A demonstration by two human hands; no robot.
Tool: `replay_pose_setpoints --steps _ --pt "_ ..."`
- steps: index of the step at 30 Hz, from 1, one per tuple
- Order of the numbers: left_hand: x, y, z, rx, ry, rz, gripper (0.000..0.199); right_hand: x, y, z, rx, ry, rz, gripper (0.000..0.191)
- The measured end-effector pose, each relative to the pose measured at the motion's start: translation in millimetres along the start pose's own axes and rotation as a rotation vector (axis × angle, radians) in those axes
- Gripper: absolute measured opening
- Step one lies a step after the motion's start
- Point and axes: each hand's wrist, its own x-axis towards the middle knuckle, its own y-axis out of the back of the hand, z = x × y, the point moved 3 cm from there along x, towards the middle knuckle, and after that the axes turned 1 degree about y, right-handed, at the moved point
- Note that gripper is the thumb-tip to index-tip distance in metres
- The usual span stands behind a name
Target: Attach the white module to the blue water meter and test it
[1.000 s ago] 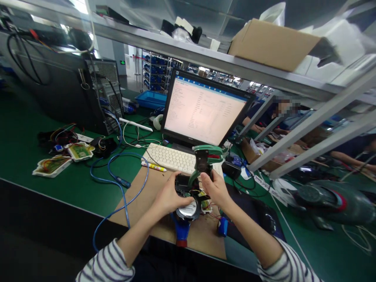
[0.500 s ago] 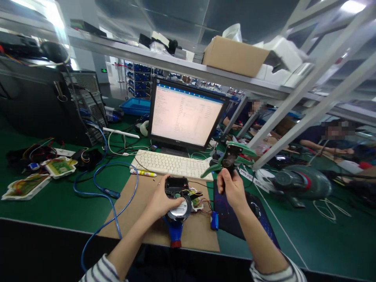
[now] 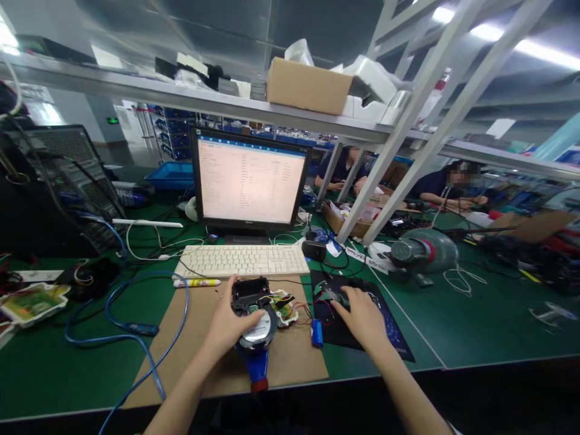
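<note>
My left hand (image 3: 229, 326) grips an opened water meter (image 3: 258, 332), its thumb lying across the round metallic face. The meter has a black housing and a blue pipe end with a red cap (image 3: 260, 385). Thin wires lead from it to a circuit board (image 3: 284, 309) and on toward a blue battery pack (image 3: 316, 333). A pair of green-handled wire strippers (image 3: 327, 292) lies on the dark mouse pad (image 3: 362, 338). Over the strippers' near end is my right hand (image 3: 365, 317), thumb and fingers apart; its fingertips partly cover the tool.
Brown cardboard (image 3: 203, 362) lies under the meter. Behind it are a white keyboard (image 3: 244, 260), a yellow marker (image 3: 197, 283) and a monitor (image 3: 251, 178). A blue cable (image 3: 149, 356) loops at left. A grey-green power tool (image 3: 426, 254) lies right. Two people sit beyond the shelf posts.
My right hand has lowered the wire strippers from the air onto the mouse pad and loosened its fingers. My left hand still holds the meter. The view has turned right.
</note>
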Motion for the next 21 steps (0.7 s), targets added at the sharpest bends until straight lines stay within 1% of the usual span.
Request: replay_pose_setpoints --steps 1,2,4,5,7,9,10,12,13,15,17,18,19,21 --pt "0.4 0.2 -0.7 0.007 -0.004 0.001 0.101 -1.0 4.9 -14.3 0.065 0.059 0.018 0.038" --pt "0.7 0.7 -1.7 0.019 -0.009 0.004 0.100 -2.6 8.3 -29.2 0.142 0.127 0.005 0.043" --pt "0.4 3.1 -3.2 0.057 -0.038 0.019 0.099 -6.0 10.6 -55.7 0.263 0.227 -0.067 0.047" --pt "-0.5 4.9 -2.5 0.090 -0.068 0.034 0.096 -6.6 9.7 -65.4 0.315 0.240 -0.106 0.046" --pt "-3.8 7.9 4.6 0.196 -0.177 0.068 0.086 -3.6 4.5 -76.5 0.433 0.208 -0.172 0.042" --pt "-8.7 6.3 21.1 0.355 -0.333 0.081 0.071 4.9 -3.7 -79.3 0.550 0.168 -0.224 0.040" --pt "-10.9 2.4 32.2 0.445 -0.416 0.067 0.062 10.5 -8.3 -79.2 0.592 0.163 -0.244 0.039" --pt "-12.2 -11.4 56.6 0.615 -0.554 -0.006 0.047 22.1 -17.8 -78.1 0.636 0.171 -0.264 0.037" --pt "-10.6 -20.5 68.0 0.690 -0.597 -0.062 0.041 27.3 -22.6 -77.7 0.655 0.176 -0.271 0.034" --pt "-2.0 -38.9 84.5 0.835 -0.595 -0.190 0.035 35.3 -32.3 -77.6 0.710 0.177 -0.294 0.023" --pt "10.7 -53.1 91.2 0.947 -0.515 -0.330 0.026 39.4 -41.4 -77.5 0.803 0.170 -0.331 0.012" --pt "16.9 -57.0 92.1 0.972 -0.482 -0.375 0.023 40.2 -45.6 -77.1 0.864 0.163 -0.350 0.008" --pt "22.6 -58.7 92.2 0.981 -0.456 -0.402 0.023 40.2 -49.4 -76.5 0.931 0.155 -0.368 0.006" --pt "30.7 -56.6 91.6 0.962 -0.437 -0.412 0.025 38.7 -56.2 -75.3 1.076 0.134 -0.401 0.009"
